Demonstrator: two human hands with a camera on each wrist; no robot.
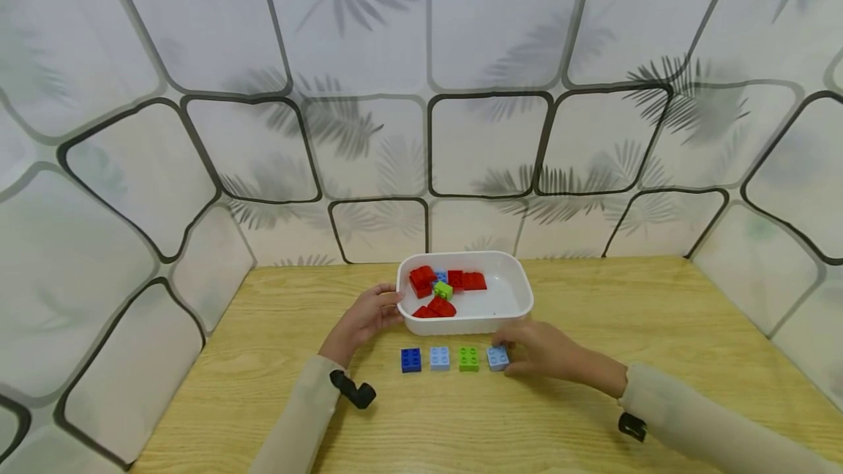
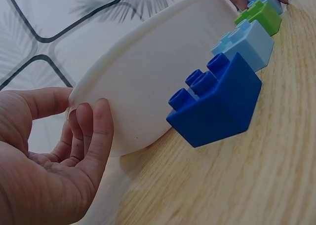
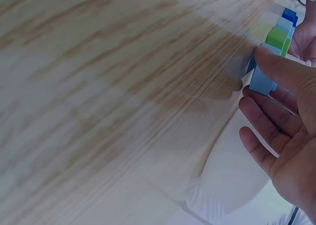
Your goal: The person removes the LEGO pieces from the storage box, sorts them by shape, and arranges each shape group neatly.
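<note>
- In front of the white tub [image 1: 520, 306], on the wooden table [image 1: 658, 328], four toy bricks stand in a row parallel to the tub's near wall.
- Row order, from the person's left: dark blue brick [image 1: 411, 360], light blue brick [image 1: 440, 358], green brick [image 1: 469, 358], second light blue brick [image 1: 497, 358].
- The right hand [image 1: 543, 350] is at the right end of the row. Its thumb and fingertips pinch the second light blue brick (the wrist view shows the thumb laid on the brick's top, with the other fingers loosely spread below it).
- That brick sits on the table, just beside the green brick and close to the tub's near wall.
- The left hand [image 1: 365, 319] is at the tub's left end. Its thumb lies on the rim and its curled fingers press the outer wall, so the hand grips the tub.
- Inside the tub, toward its left half, lie several red bricks [image 1: 431, 291], one small green brick [image 1: 443, 290] and a light blue piece partly hidden behind them.
- The tub rests flat on the table, well back from the table's near edge.
- Behind the tub stands a patterned wall panel [image 1: 487, 145] with leaf shadows.
</note>
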